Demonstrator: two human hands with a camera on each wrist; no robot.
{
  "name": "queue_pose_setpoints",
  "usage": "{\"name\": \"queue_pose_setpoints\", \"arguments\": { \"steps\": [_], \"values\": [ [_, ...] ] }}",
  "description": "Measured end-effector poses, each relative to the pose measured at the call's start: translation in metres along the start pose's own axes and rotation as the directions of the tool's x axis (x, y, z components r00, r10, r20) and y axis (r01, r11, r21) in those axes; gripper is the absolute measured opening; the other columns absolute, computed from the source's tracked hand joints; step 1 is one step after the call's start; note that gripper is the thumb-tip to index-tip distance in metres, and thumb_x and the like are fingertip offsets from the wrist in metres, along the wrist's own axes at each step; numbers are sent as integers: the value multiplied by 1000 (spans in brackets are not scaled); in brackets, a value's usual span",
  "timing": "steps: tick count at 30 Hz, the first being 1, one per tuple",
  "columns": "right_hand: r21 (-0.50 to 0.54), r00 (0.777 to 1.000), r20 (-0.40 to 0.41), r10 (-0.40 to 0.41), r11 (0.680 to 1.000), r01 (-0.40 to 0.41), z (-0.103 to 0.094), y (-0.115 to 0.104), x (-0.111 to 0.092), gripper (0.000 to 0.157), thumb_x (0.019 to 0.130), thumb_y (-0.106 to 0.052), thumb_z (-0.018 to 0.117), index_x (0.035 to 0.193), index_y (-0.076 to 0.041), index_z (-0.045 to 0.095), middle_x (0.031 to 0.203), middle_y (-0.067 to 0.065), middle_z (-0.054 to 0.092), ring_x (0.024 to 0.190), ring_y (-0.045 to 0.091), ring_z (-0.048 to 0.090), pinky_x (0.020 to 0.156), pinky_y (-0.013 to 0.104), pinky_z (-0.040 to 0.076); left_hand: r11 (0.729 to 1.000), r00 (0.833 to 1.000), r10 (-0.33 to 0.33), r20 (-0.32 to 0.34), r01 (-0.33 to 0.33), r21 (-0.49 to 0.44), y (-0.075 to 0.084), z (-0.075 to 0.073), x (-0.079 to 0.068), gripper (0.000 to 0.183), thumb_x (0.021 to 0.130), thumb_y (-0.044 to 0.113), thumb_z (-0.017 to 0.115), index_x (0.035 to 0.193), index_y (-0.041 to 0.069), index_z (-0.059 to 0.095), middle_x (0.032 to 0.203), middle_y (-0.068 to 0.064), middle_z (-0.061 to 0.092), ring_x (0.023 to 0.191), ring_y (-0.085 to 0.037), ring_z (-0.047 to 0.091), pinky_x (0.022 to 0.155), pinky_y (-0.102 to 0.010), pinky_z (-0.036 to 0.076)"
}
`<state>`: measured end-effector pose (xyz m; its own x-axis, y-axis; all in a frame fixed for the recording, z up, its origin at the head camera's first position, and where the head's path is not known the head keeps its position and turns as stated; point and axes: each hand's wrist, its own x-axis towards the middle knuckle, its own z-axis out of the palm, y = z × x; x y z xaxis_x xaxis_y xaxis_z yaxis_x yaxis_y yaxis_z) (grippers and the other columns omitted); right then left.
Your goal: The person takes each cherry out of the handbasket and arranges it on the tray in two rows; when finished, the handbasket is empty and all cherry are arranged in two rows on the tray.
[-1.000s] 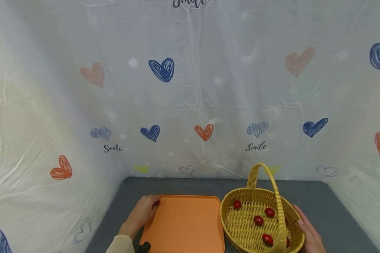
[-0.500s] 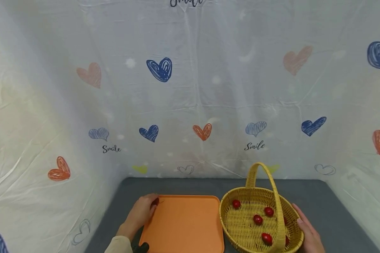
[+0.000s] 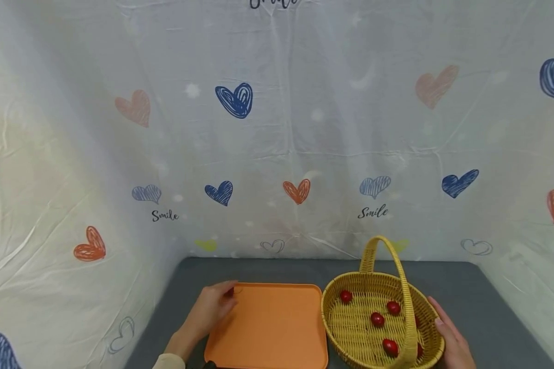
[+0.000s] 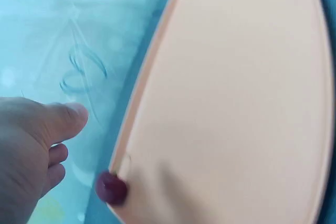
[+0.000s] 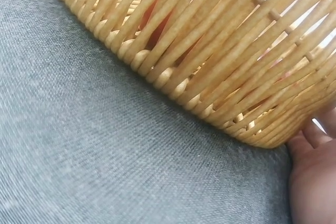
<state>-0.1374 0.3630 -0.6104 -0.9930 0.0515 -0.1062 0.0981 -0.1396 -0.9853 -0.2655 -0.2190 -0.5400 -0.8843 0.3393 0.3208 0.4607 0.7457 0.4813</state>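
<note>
My left hand is over the far left corner of the orange tray. In the left wrist view that hand stands apart from a dark red cherry, its thumb extended and other fingers bent, holding nothing. The cherry overlaps the tray's corner, and its thin stem reaches over the tray. From the head view the hand hides the cherry. My right hand rests against the right side of a yellow woven basket, fingers extended along its outside and thumb near the rim. Several red cherries lie inside the basket.
The basket's tall arched handle rises over the cherries. Tray and basket sit side by side on a dark grey table. A white curtain printed with hearts surrounds the back and sides.
My left fingers, earlier bent close at the tray's corner, have loosened and lifted slightly to the right. The right hand keeps its place at the basket.
</note>
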Motion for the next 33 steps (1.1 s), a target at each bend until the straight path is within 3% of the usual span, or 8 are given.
{"name": "queue_pose_setpoints", "arguments": {
  "steps": [4,8,10,11,14,17,27,33],
  "values": [
    [-1,1000,12,-16,1000,16,-2,0,0,71,120,-48,33,178,-27,-2,129,-49,47,114,-18,60,87,24,62,996,1000,16,-16,-17,-86,22,-2,-3,45,92,10,89,135,4,77,124,-16,81,105,-29,78,90,-51,65],
    [-19,1000,13,-9,1000,10,-2,1,1,70,120,-49,31,178,-27,-3,173,-21,29,115,-21,56,89,21,60,982,1000,12,17,-9,-188,45,-2,-4,46,94,20,89,138,9,76,134,-15,78,118,-37,77,98,-56,63],
    [-19,1000,16,-21,1000,21,-2,1,2,70,120,-48,30,178,-26,-4,178,-15,17,117,-21,55,90,20,59,968,999,24,41,-13,-249,55,-1,-4,47,95,25,88,138,9,76,135,-15,77,119,-41,77,99,-56,62],
    [-20,1000,17,-27,999,27,-2,2,3,70,120,-48,30,178,-25,-4,178,-15,14,117,-21,55,91,19,59,960,998,27,59,-9,-282,61,-1,-4,47,96,25,87,139,8,76,136,-16,77,118,-42,77,99,-56,62],
    [1,996,34,-77,997,77,-1,2,4,70,121,-43,31,178,-21,-3,154,-35,41,119,-19,57,91,19,59,928,994,48,101,-7,-374,78,1,-4,50,98,31,86,140,7,75,139,-16,75,121,-40,76,102,-54,61],
    [9,994,41,-102,995,102,-1,2,5,69,121,-41,32,178,-19,-1,135,-45,47,120,-19,58,91,19,59,899,988,62,139,5,-439,96,4,-3,50,99,32,84,142,8,74,141,-15,74,124,-38,75,104,-50,61],
    [-20,996,35,-84,996,85,-1,2,4,70,121,-43,31,178,-19,-2,137,-44,45,119,-19,57,90,20,60,856,963,159,218,-24,-517,143,26,0,48,101,40,80,144,19,73,143,-3,74,126,-26,75,105,-35,61],
    [-28,996,38,-78,997,79,-3,3,3,70,121,-44,31,178,-20,-2,134,-45,44,118,-19,57,89,21,60,824,954,220,204,-70,-562,164,45,5,47,101,35,82,142,14,74,142,-7,75,124,-19,75,103,-29,60]
  ]
}}
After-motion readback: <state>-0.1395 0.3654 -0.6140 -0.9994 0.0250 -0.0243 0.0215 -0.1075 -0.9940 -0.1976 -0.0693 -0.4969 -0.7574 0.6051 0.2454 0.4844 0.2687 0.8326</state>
